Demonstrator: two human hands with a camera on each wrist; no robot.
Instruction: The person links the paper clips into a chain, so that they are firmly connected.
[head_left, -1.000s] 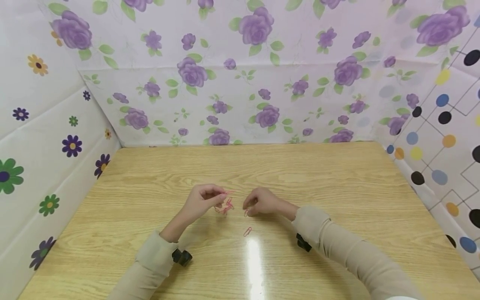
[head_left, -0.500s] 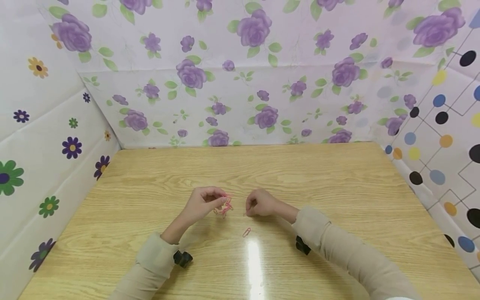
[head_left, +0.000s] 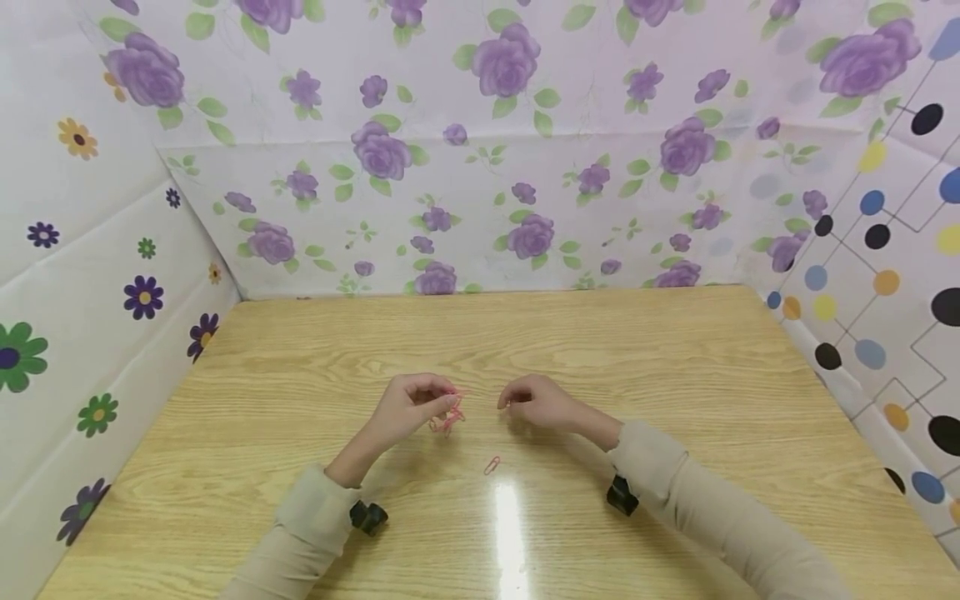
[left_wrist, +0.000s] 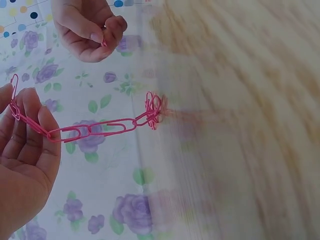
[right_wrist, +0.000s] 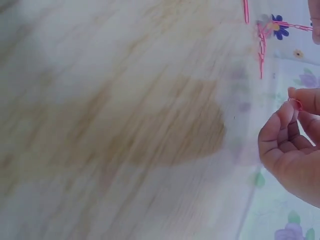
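A chain of linked pink paper clips (left_wrist: 108, 133) hangs from my left hand (head_left: 401, 410), whose thumb and fingers pinch its top end. The chain's lower clips gather in a small bunch (left_wrist: 153, 111) at the table surface. My right hand (head_left: 546, 404), to the right of the chain, pinches a single paper clip (right_wrist: 298, 104) between thumb and fingertips, which cover most of it. One loose pink paper clip (head_left: 492, 465) lies on the table nearer the person, between the two hands.
The wooden table (head_left: 645, 342) has a glossy top with a bright light reflection at the front middle. Floral sheeting (head_left: 450, 192) stands along its back edge, with patterned sheets on the left and right. Each sleeved wrist wears a small black camera (head_left: 622, 495).
My right hand has picked a paper clip up from the table and moved up and to the right with it. The left hand stays nearly in place with the chain.
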